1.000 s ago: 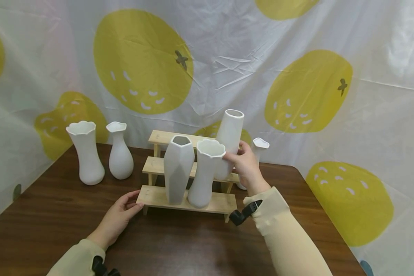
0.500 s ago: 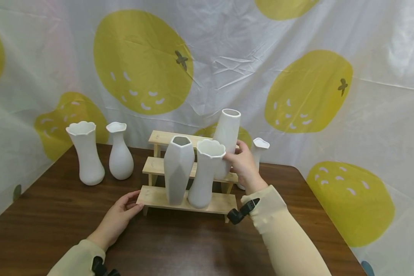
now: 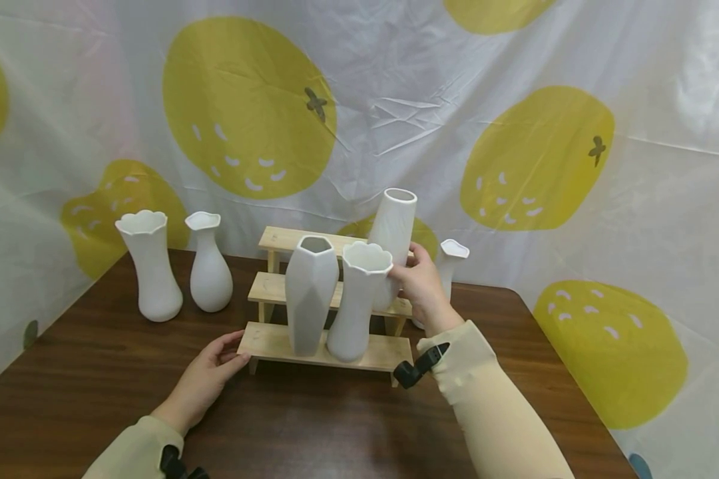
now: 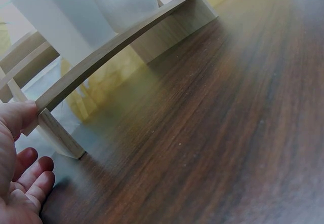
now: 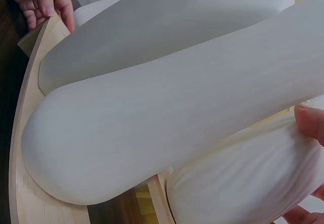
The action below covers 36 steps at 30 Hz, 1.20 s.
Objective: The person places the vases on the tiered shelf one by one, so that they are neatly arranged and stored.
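A three-step wooden stand (image 3: 260, 338) is on the table, and my left hand (image 3: 200, 382) pinches the left end of its lowest step, thumb at the front. On that step stand a faceted white vase (image 3: 311, 293) and a white vase with a scalloped rim (image 3: 356, 309), side by side. My right hand (image 3: 424, 286) grips a tapered white vase (image 3: 393, 223) around its right side. In the right wrist view, the ribbed lower part of this tapered vase (image 5: 243, 183) is at the middle step, partly behind the scalloped vase; whether it bears fully there I cannot tell.
On the dark wood table (image 3: 311, 426), a scalloped white vase (image 3: 156, 273) and a narrow-necked white vase (image 3: 210, 276) stand to the left. Another narrow white vase (image 3: 453, 256) is behind my right hand, mostly hidden. A patterned curtain (image 3: 407, 80) hangs behind.
My right hand and the tapered vase have shifted slightly left, and the vase leans a little less. My left hand and the stand have stayed put.
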Available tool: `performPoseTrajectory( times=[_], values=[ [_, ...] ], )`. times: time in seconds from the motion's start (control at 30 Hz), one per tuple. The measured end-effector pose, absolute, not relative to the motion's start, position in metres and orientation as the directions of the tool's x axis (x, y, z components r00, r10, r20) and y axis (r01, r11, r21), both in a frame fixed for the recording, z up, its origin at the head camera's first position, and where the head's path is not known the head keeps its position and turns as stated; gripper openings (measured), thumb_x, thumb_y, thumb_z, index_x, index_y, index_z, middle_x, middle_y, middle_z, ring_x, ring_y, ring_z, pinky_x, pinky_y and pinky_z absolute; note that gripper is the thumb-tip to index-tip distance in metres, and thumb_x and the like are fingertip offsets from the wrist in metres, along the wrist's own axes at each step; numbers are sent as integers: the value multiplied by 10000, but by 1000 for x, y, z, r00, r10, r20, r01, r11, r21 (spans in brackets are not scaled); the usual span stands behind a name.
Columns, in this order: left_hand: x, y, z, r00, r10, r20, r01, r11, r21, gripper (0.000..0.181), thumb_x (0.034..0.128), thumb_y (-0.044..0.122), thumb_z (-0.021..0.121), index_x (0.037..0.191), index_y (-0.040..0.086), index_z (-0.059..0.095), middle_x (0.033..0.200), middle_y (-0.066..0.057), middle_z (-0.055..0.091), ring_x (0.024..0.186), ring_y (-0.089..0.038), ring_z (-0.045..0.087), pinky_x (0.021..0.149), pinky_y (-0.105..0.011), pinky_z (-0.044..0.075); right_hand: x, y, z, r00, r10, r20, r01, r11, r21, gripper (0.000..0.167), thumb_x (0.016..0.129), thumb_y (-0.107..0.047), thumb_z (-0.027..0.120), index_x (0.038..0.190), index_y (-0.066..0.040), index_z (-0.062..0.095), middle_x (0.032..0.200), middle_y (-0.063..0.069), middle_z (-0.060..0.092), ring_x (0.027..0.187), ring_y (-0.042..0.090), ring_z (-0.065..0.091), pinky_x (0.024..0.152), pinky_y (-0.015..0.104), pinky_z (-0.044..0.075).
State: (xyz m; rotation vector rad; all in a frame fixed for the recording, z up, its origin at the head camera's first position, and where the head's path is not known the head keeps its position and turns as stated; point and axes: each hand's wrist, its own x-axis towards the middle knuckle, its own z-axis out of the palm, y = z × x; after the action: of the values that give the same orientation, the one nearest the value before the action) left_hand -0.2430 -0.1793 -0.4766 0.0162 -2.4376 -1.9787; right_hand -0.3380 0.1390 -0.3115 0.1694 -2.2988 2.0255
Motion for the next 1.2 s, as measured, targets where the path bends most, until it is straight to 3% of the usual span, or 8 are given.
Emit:
performPoseTrajectory(
  times=[0.17,0.7,1.2],
  values=[
    [-243,-179,-476,-1000,-9,-9,-11,212,977,671,946,371,611,1458,31,342,1447,-197,394,1236,-303,465,967,-364,426,-338,139,-312,-991,-39,127,-131,121,-984,631,847,-58,652,1419,-97,388,1270,185,485,1064,313,531,834,508,471],
    [-244,-180,-478,-1000,-4,-5,-6,205,979,663,946,365,613,1455,34,347,1435,-197,404,1235,-303,463,954,-334,430,-341,141,-315,-987,-76,144,-151,98,-984,643,846,-33,645,1429,-77,377,1224,170,478,995,268,544,782,413,499],
    [-245,-181,-479,-1000,-9,4,2,200,980,641,949,345,615,1448,34,358,1445,-192,399,1236,-302,465,943,-304,434,-342,143,-317,-984,-100,150,-161,108,-981,662,847,-42,649,1441,-73,357,1256,178,472,1055,274,516,867,447,464]
  ],
)
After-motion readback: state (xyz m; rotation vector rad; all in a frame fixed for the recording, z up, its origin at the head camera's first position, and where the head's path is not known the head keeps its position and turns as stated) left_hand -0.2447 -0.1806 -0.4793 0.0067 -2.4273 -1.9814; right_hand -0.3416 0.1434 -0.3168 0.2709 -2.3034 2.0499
